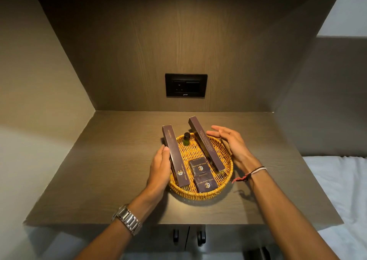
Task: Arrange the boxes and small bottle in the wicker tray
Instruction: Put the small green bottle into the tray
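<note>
A round wicker tray (224, 177) sits on the wooden shelf. Two long dark boxes lean over its far rim: the left long box (174, 156) and the right long box (206, 144). Two small square boxes, one (199, 167) behind the other (205, 183), lie at the tray's front. A small dark bottle (186, 138) stands upright at the back, between the long boxes. My left hand (159, 168) rests flat against the left long box's outer side. My right hand (228, 142) hovers open just right of the right long box, fingers apart, not gripping it.
The wooden shelf (99, 170) is set in an alcove with side walls left and right. A black wall socket (186, 85) is on the back panel. A white bed (341, 190) lies to the right. Cabinet handles (188, 238) show below the shelf edge.
</note>
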Demonstrator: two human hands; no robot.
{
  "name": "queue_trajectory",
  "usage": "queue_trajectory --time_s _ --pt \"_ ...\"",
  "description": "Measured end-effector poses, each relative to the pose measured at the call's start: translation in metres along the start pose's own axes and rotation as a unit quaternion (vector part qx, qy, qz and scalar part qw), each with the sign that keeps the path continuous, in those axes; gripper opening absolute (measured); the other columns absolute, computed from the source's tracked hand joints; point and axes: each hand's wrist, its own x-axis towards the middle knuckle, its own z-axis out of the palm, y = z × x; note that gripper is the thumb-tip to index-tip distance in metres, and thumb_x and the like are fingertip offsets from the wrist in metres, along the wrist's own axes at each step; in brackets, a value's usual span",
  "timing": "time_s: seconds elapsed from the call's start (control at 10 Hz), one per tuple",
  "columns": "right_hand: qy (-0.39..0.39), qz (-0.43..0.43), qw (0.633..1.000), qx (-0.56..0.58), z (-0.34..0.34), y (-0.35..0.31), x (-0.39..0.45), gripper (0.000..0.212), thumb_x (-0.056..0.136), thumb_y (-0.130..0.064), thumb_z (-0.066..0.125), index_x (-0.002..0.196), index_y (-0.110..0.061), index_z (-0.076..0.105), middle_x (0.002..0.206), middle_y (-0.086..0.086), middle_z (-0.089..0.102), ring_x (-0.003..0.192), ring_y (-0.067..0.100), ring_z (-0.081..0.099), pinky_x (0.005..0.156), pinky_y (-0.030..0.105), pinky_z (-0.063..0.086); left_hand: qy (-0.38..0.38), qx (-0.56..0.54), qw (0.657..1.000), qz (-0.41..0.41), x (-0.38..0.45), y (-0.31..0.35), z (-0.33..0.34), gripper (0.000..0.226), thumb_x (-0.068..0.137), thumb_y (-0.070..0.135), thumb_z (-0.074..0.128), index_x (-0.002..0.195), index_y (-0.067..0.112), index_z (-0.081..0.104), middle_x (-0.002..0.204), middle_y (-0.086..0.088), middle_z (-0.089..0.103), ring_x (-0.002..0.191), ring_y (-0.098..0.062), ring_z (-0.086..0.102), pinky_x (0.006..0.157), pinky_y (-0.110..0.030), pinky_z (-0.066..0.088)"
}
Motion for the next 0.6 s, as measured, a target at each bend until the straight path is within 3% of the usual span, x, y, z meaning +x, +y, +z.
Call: queue_trajectory --time_s 0.1,0.2,0.3,0.4,0.5,0.6 --pt "0.047 -0.014 0.998 0.036 0.017 0.008 -0.004 0.020 0.100 -0.017 0.050 0.103 -0.022 0.069 0.126 0.013 0.069 0.108 0.022 0.068 0.096 0.034 0.055 -0.037 0.027 0.999 0.011 0.013 0.016 -0.020 0.046 0.106 0.040 0.030 0.112 0.005 0.058 0.104 -0.018 0.068 0.084 -0.013 0.067 0.069 -0.020 0.050" --pt "0.074 -0.022 0.996 0.040 0.027 0.014 -0.003 0.020 0.095 -0.021 0.056 0.109 -0.018 0.070 0.127 0.011 0.068 0.113 0.024 0.067 0.105 0.044 0.050 -0.066 0.050 0.996 0.016 0.025 0.024 -0.030 0.040 0.106 0.039 0.030 0.108 0.017 0.063 0.107 -0.009 0.070 0.090 -0.009 0.065 0.079 -0.024 0.048" --pt "0.117 -0.028 0.991 0.051 0.039 0.018 -0.001 0.018 0.094 -0.021 0.058 0.106 -0.021 0.071 0.127 0.009 0.068 0.116 0.025 0.065 0.106 0.045 0.049 -0.079 0.068 0.994 0.037 0.038 0.032 -0.040 0.033 0.106 0.036 0.029 0.124 0.032 0.057 0.111 0.009 0.065 0.106 -0.006 0.061 0.106 -0.039 0.042" --pt "0.107 -0.039 0.991 0.070 0.047 0.016 -0.020 0.016 0.095 -0.020 0.057 0.103 -0.026 0.069 0.125 0.012 0.069 0.115 0.026 0.065 0.104 0.044 0.050 -0.085 0.076 0.992 0.054 0.025 0.030 -0.051 0.042 0.106 0.036 0.029 0.139 0.022 0.051 0.126 0.003 0.063 0.121 -0.016 0.059 0.114 -0.044 0.038" --pt "0.119 -0.028 0.991 0.060 0.048 0.011 -0.016 0.023 0.097 -0.017 0.057 0.117 -0.015 0.067 0.121 0.010 0.069 0.110 0.024 0.066 0.100 0.040 0.053 -0.092 0.109 0.988 0.053 0.031 0.030 -0.054 0.050 0.105 0.041 0.028 0.149 0.019 0.039 0.145 0.000 0.051 0.140 -0.024 0.045 0.119 -0.046 0.030" --pt "0.123 -0.038 0.991 0.039 0.046 0.006 -0.012 0.031 0.099 -0.027 0.054 0.126 -0.014 0.061 0.116 0.003 0.066 0.107 0.019 0.063 0.096 0.034 0.051 -0.059 0.179 0.979 0.076 0.035 0.036 -0.052 0.059 0.104 0.048 0.029 0.156 0.022 0.024 0.159 0.002 0.034 0.150 -0.026 0.028 0.121 -0.048 0.020"
